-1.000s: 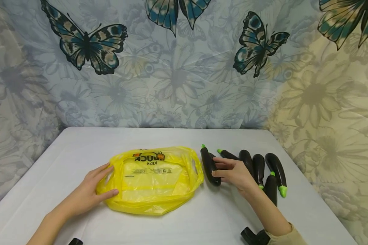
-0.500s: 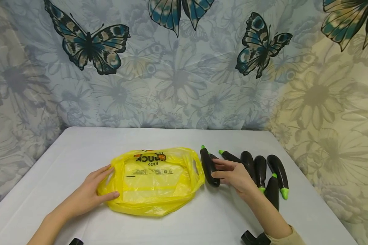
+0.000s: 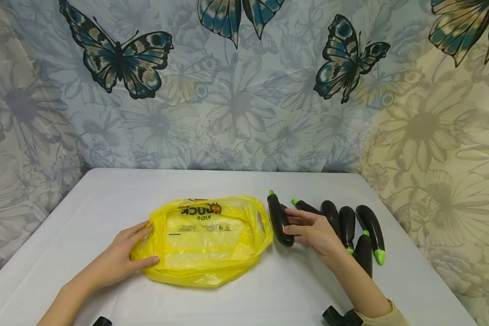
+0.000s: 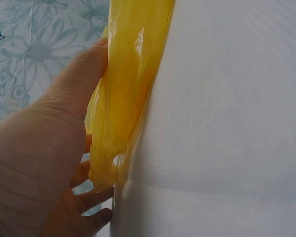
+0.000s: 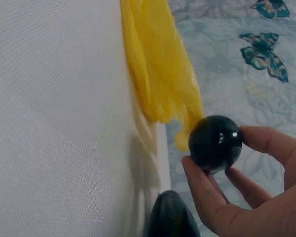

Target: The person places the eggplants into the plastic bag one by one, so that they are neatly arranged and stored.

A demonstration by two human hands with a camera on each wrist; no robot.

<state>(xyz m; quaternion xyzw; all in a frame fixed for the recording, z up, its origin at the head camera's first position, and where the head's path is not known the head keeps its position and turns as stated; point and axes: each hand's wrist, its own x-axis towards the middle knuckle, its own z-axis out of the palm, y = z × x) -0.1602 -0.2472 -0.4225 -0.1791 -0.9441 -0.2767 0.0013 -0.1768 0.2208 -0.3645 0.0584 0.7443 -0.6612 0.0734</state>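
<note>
A yellow plastic bag point(image 3: 205, 244) with mirrored black lettering lies on the white table. My left hand point(image 3: 120, 256) rests on its left end, thumb on top and fingers spread along the edge; in the left wrist view the fingertips show beyond the bag's folds. Just off the bag's right end, my right hand point(image 3: 314, 233) pinches a dark eggplant point(image 3: 279, 219) with a green stem between thumb and fingers. The right wrist view shows the rounded end of this eggplant point(image 5: 214, 143) held above the table surface. Part of another dark shape shows behind it in the head view.
Several more eggplants lie right of my right hand, among them a curved eggplant point(image 3: 368, 228) furthest right. Black objects show at the bottom edge, one near my right sleeve point(image 3: 385, 314). A butterfly-printed cloth point(image 3: 240, 113) hangs behind the table point(image 3: 179, 181).
The eggplant in my right hand has risen slightly. My left hand and the bag have hardly moved; the whole view has shifted a little.
</note>
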